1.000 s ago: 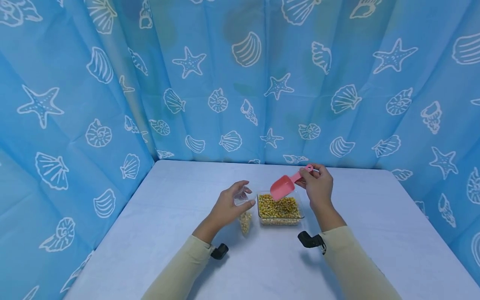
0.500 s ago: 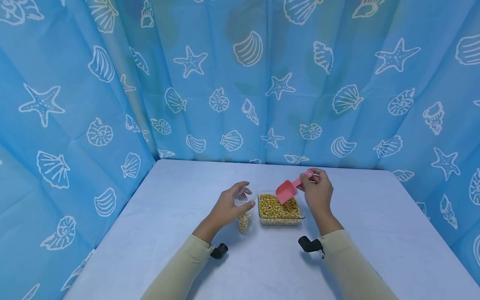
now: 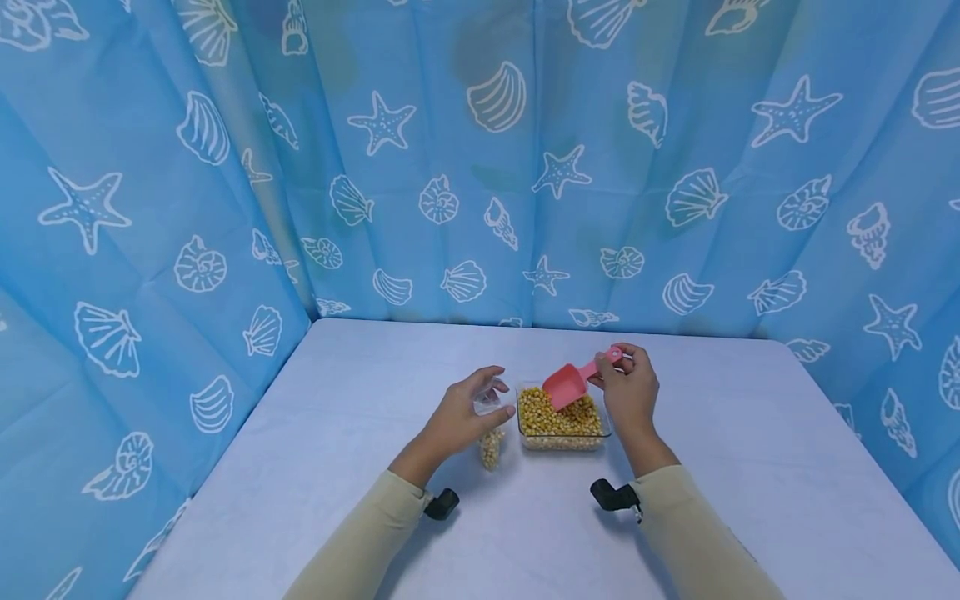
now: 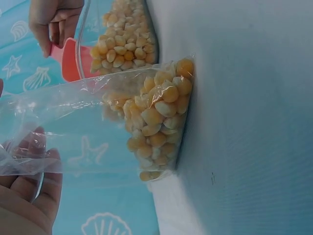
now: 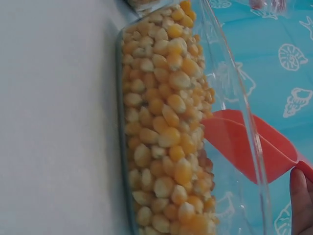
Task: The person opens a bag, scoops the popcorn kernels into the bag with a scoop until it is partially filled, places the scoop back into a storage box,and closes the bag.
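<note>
My left hand [image 3: 459, 417] holds a clear plastic bag [image 4: 63, 105] near its mouth, thumb and fingers spread round the top. Corn kernels [image 4: 159, 115] fill the bottom of the bag, which hangs upright to the left of a clear glass container [image 3: 562, 437]. That container is full of yellow corn kernels [image 3: 551, 423]. With my right hand [image 3: 632, 392] I pinch the handle of a pink scoop [image 3: 566, 386], tilted down to the left. In the right wrist view the scoop's front edge meets the top of the corn, behind the glass wall.
A white-covered table [image 3: 360, 375] lies under everything. Blue curtains [image 3: 420, 242] with shell and starfish prints stand behind it and along both sides. Each sleeve carries a black wrist camera, on the left [image 3: 441, 504] and right [image 3: 613, 495].
My right hand has come down, bringing the pink scoop from above the container to the corn's surface. My left hand stays nearly in place with the bag.
</note>
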### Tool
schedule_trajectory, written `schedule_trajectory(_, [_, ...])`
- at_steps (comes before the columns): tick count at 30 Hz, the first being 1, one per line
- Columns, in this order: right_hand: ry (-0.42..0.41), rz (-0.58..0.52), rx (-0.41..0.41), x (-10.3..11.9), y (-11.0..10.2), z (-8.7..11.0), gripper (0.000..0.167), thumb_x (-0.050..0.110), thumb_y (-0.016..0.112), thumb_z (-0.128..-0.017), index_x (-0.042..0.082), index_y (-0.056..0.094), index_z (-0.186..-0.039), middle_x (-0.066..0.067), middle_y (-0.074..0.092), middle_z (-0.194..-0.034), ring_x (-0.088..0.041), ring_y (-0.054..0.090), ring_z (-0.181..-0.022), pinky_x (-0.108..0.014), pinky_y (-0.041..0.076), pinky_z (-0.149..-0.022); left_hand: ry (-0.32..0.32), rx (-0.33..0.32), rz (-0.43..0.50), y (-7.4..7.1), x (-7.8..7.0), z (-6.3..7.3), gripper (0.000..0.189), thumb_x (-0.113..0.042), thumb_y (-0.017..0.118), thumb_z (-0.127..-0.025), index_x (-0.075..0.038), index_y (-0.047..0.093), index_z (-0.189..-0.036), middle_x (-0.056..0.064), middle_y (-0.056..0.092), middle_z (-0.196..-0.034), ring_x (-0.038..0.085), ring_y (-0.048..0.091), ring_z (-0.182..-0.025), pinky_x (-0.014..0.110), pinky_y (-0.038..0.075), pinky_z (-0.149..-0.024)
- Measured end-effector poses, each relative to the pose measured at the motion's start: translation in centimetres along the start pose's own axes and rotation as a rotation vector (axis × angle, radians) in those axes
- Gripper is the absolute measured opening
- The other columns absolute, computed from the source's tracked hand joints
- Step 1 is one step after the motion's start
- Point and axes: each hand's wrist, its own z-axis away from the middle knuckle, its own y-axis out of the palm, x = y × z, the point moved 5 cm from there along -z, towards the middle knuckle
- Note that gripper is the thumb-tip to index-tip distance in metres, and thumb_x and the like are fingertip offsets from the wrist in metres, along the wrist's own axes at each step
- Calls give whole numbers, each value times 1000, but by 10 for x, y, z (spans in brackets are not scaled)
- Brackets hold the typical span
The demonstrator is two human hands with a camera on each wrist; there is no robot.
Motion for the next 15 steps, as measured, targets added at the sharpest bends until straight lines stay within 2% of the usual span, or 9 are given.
schedule_trajectory(6, [44,-56,19,-8,5,-1,36,20,59,-99,7,47,-130,-15,62,-109,-22,68,-91,-24,55,-72,13,-4,-18,0,1,0,61,-36,70,-89,-16,47,-141,-6,63,-115,12,57,-102,43,49,-92])
schedule_trajectory(15, [104,-128,54,-11,11,-1,37,19,57,-99,4,46,-131,-19,61,-113,-24,67,-95,-26,55,-73,9,8,-3,0,0,0,61,-35,70,-89,-16,46,-142,-4,63,-117,12,56,-103,43,47,-93])
